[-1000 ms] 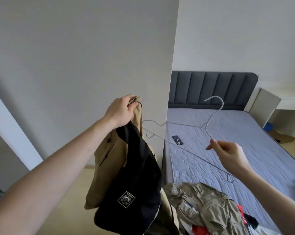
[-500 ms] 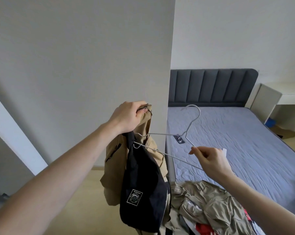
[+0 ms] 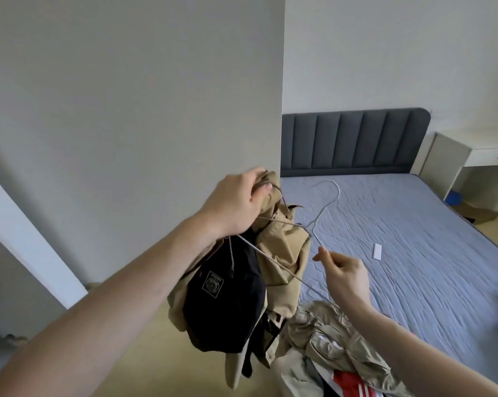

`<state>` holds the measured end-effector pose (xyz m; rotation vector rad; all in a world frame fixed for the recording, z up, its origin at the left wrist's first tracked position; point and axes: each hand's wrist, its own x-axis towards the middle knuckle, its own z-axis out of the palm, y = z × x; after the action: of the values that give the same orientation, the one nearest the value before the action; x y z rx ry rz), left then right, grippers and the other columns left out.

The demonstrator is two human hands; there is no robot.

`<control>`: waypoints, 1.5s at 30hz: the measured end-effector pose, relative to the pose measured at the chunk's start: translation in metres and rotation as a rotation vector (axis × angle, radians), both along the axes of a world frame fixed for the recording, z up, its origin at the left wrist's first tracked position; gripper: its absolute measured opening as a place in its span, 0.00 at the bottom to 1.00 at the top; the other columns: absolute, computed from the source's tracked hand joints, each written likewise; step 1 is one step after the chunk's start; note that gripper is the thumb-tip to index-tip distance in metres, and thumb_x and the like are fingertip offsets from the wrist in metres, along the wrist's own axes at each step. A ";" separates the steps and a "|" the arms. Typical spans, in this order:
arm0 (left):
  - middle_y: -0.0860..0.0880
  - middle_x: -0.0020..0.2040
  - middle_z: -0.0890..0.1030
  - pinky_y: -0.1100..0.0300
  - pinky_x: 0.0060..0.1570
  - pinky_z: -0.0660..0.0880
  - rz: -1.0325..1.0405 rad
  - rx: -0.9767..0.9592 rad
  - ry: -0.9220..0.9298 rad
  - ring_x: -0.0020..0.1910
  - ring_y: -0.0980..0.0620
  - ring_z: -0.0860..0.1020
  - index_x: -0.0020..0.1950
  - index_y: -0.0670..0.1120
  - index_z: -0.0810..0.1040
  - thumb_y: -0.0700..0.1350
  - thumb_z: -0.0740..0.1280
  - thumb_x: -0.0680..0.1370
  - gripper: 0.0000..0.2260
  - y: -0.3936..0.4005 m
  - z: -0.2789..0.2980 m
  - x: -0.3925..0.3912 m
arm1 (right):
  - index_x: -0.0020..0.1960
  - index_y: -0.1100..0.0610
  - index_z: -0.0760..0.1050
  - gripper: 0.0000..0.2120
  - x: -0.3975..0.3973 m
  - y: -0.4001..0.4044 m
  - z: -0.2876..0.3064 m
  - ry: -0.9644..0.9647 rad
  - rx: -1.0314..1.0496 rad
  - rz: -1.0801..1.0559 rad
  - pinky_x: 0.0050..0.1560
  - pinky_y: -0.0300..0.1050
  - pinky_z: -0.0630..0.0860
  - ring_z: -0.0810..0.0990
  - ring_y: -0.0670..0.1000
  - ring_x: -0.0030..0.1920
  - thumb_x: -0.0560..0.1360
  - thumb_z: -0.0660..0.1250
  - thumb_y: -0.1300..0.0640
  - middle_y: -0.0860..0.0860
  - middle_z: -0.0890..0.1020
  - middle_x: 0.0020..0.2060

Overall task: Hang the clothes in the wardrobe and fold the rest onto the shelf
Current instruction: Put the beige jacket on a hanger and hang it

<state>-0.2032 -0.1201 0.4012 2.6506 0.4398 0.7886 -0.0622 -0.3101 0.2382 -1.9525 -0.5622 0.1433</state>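
- Since earlier, hanger [image 3: 325, 209] has slid into jacket [image 3: 282, 253]; its far arm is hidden.
- Left hand [image 3: 236, 202] grips the collar, held above the floor.
- Right hand [image 3: 343, 272] pinches the wire.
- Clothes pile [image 3: 336, 348] on bed [image 3: 414, 230] is cut off below.

Home bedroom: bed [image 3: 399, 224], padded headboard [image 3: 353, 141], desk [image 3: 477, 156].

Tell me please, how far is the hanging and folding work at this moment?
Nothing looks finished: no garment hangs in a wardrobe and no shelf is in view. In hand: the left hand grips the tan and black jacket at its collar, while the right hand pinches the wire hanger, one arm of it going into the jacket. Left: hanging this jacket, then the pile of clothes on the bed.
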 end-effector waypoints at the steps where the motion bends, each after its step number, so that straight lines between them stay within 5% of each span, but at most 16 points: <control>1: 0.56 0.36 0.78 0.56 0.40 0.68 -0.008 0.002 0.009 0.37 0.51 0.78 0.49 0.50 0.73 0.50 0.62 0.84 0.06 -0.004 -0.002 -0.003 | 0.39 0.47 0.85 0.17 -0.001 0.000 -0.001 0.036 0.029 -0.011 0.31 0.44 0.59 0.60 0.45 0.20 0.82 0.65 0.43 0.46 0.64 0.17; 7: 0.52 0.33 0.72 0.50 0.36 0.71 -0.171 -0.122 0.152 0.31 0.52 0.72 0.43 0.53 0.65 0.49 0.64 0.84 0.12 -0.038 -0.034 -0.020 | 0.38 0.53 0.85 0.21 -0.007 0.011 -0.003 0.045 0.216 -0.020 0.35 0.48 0.71 0.77 0.48 0.27 0.81 0.66 0.41 0.45 0.80 0.24; 12: 0.60 0.54 0.73 0.51 0.52 0.76 -0.274 0.013 0.441 0.48 0.55 0.77 0.56 0.57 0.73 0.56 0.66 0.81 0.07 -0.031 -0.045 -0.026 | 0.30 0.57 0.76 0.23 -0.012 0.011 -0.005 0.025 0.351 -0.010 0.34 0.45 0.58 0.62 0.46 0.27 0.81 0.69 0.47 0.45 0.63 0.23; 14: 0.65 0.66 0.69 0.61 0.64 0.72 -0.332 -0.050 0.644 0.62 0.61 0.74 0.64 0.61 0.74 0.52 0.70 0.77 0.16 -0.019 -0.035 -0.031 | 0.31 0.63 0.72 0.25 -0.014 0.010 -0.006 0.058 0.400 -0.003 0.35 0.47 0.57 0.60 0.48 0.28 0.80 0.68 0.47 0.47 0.61 0.24; 16: 0.64 0.68 0.71 0.64 0.69 0.67 -0.327 -0.118 0.534 0.68 0.65 0.69 0.62 0.60 0.78 0.42 0.69 0.75 0.18 -0.005 -0.019 -0.030 | 0.32 0.68 0.68 0.27 -0.018 0.012 -0.007 0.110 0.438 -0.017 0.35 0.47 0.57 0.59 0.49 0.28 0.81 0.69 0.50 0.48 0.60 0.24; 18: 0.59 0.70 0.73 0.55 0.74 0.66 -0.190 0.061 0.302 0.71 0.59 0.68 0.64 0.56 0.76 0.40 0.68 0.75 0.20 0.021 -0.012 -0.013 | 0.31 0.68 0.64 0.28 -0.020 0.016 -0.005 0.129 0.458 -0.013 0.35 0.47 0.57 0.59 0.49 0.28 0.82 0.68 0.53 0.49 0.61 0.24; 21: 0.54 0.73 0.71 0.48 0.80 0.51 -0.059 0.404 0.499 0.77 0.49 0.62 0.72 0.55 0.70 0.49 0.68 0.75 0.25 0.055 -0.016 0.017 | 0.29 0.65 0.64 0.28 -0.021 0.021 -0.001 0.118 0.464 0.015 0.36 0.47 0.57 0.60 0.49 0.28 0.82 0.69 0.53 0.50 0.62 0.24; 24: 0.54 0.51 0.79 0.53 0.64 0.66 -0.081 0.391 0.517 0.58 0.47 0.75 0.50 0.54 0.75 0.49 0.65 0.75 0.05 0.068 -0.019 0.036 | 0.31 0.66 0.69 0.28 -0.014 0.018 0.000 0.085 0.425 0.039 0.36 0.47 0.58 0.60 0.49 0.28 0.81 0.67 0.47 0.51 0.62 0.25; 27: 0.54 0.36 0.75 0.55 0.35 0.64 -0.057 0.280 0.489 0.41 0.46 0.75 0.38 0.49 0.67 0.48 0.64 0.75 0.08 0.066 -0.018 0.040 | 0.35 0.57 0.80 0.21 -0.004 0.008 0.003 0.085 0.359 0.040 0.35 0.45 0.61 0.64 0.47 0.27 0.82 0.66 0.46 0.48 0.68 0.25; 30: 0.52 0.31 0.74 0.56 0.33 0.66 -0.004 0.260 0.400 0.35 0.47 0.74 0.37 0.48 0.67 0.49 0.64 0.75 0.10 0.065 -0.023 0.042 | 0.51 0.47 0.83 0.09 0.004 -0.003 0.005 -0.015 0.352 -0.023 0.42 0.42 0.70 0.77 0.42 0.42 0.82 0.66 0.46 0.40 0.80 0.42; 33: 0.53 0.29 0.73 0.56 0.33 0.67 0.037 0.239 0.306 0.33 0.49 0.74 0.35 0.49 0.69 0.49 0.63 0.76 0.11 0.066 -0.020 0.043 | 0.57 0.46 0.76 0.08 0.007 -0.016 -0.013 -0.086 0.432 -0.229 0.53 0.40 0.70 0.74 0.43 0.55 0.81 0.62 0.47 0.45 0.75 0.54; 36: 0.56 0.31 0.75 0.56 0.34 0.65 0.063 0.215 0.242 0.35 0.49 0.74 0.36 0.51 0.72 0.50 0.64 0.77 0.10 0.070 -0.009 0.042 | 0.59 0.54 0.70 0.09 -0.001 -0.023 -0.045 0.187 0.568 -0.421 0.55 0.45 0.69 0.75 0.48 0.54 0.84 0.59 0.50 0.50 0.73 0.52; 38: 0.57 0.33 0.77 0.55 0.37 0.67 0.075 0.194 0.226 0.38 0.49 0.75 0.39 0.52 0.75 0.52 0.65 0.78 0.09 0.071 -0.001 0.041 | 0.62 0.56 0.69 0.09 -0.012 -0.022 -0.073 0.364 0.458 -0.418 0.57 0.46 0.69 0.77 0.55 0.59 0.85 0.61 0.53 0.52 0.76 0.54; 40: 0.56 0.34 0.77 0.54 0.38 0.67 0.101 0.182 0.214 0.39 0.48 0.75 0.41 0.51 0.77 0.52 0.65 0.78 0.08 0.069 0.007 0.040 | 0.67 0.53 0.69 0.19 -0.025 -0.015 -0.098 0.518 0.293 -0.214 0.60 0.46 0.70 0.77 0.53 0.61 0.80 0.69 0.49 0.51 0.78 0.60; 43: 0.55 0.33 0.76 0.55 0.37 0.64 0.073 0.134 0.162 0.38 0.50 0.75 0.35 0.51 0.72 0.50 0.65 0.79 0.12 0.065 0.019 0.036 | 0.75 0.45 0.62 0.49 -0.039 0.006 -0.120 0.662 0.091 0.198 0.70 0.49 0.72 0.76 0.45 0.66 0.62 0.82 0.35 0.44 0.76 0.67; 45: 0.57 0.30 0.76 0.56 0.36 0.64 0.027 0.076 0.131 0.36 0.54 0.75 0.32 0.55 0.71 0.48 0.65 0.80 0.15 0.063 0.026 0.032 | 0.74 0.44 0.62 0.51 -0.037 0.025 -0.130 0.638 0.003 0.358 0.69 0.48 0.75 0.79 0.40 0.64 0.59 0.86 0.40 0.40 0.79 0.65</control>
<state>-0.1710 -0.0576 0.4272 2.7831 0.4895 0.6535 -0.0993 -0.2847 0.1083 -1.6574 -0.4694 0.9496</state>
